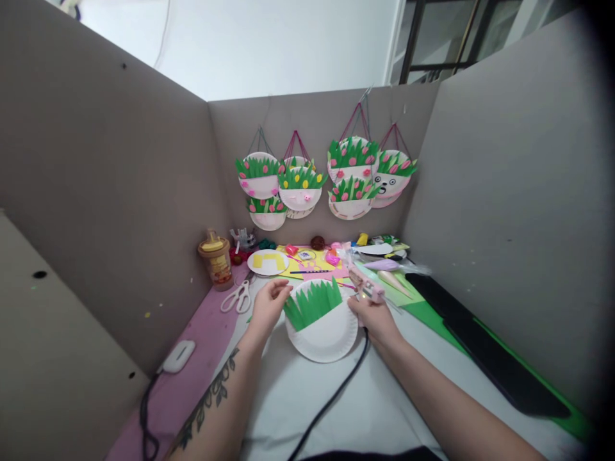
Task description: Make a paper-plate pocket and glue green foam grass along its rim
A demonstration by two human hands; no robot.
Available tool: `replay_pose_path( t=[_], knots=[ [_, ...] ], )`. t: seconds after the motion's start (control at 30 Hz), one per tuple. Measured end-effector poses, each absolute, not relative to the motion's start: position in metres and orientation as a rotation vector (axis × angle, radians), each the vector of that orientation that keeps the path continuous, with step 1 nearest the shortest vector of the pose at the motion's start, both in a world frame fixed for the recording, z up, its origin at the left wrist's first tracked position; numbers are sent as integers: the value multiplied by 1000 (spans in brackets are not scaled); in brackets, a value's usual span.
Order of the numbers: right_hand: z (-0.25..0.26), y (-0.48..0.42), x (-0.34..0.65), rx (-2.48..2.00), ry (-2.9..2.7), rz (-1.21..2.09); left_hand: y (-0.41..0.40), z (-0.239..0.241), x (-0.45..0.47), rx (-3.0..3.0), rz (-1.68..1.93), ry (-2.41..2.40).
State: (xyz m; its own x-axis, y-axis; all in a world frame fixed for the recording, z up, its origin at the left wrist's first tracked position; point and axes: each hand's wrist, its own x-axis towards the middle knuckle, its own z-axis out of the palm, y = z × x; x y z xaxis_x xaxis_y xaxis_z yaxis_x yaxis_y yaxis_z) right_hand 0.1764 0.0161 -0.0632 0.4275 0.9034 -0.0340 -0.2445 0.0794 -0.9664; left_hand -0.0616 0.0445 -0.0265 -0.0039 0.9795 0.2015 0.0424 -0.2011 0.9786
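Note:
A white paper plate (324,342) with a strip of green paper grass (314,302) across its upper half is tilted towards me above the table. The fingers of my left hand (270,306) are closed at the plate's upper left edge, by the end of the grass; the exact contact is hard to see. In my right hand (377,315) is a pale pink hot glue gun (365,285), its nozzle pointing up and away. That hand's fingers are close against the plate's right rim. A black cord (336,394) runs from the glue gun towards me.
White scissors (237,298), a brown cup (216,261) and a plate with yellow paper pieces (254,270) stand left. Coloured paper and small craft items lie behind. A long black strip (500,358) lies right. Finished plate baskets (300,197) hang on the back panel.

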Motion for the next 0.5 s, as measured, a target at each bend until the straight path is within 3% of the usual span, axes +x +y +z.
replay_pose_path(
  t=[0.33,0.5],
  knots=[
    [-61,15,176,-1134,-672,958,41,-24,-68,1470,1145,1331],
    [-62,18,177,-1134,-641,904,41,-18,-69,1417,1272,1314]
  ],
)
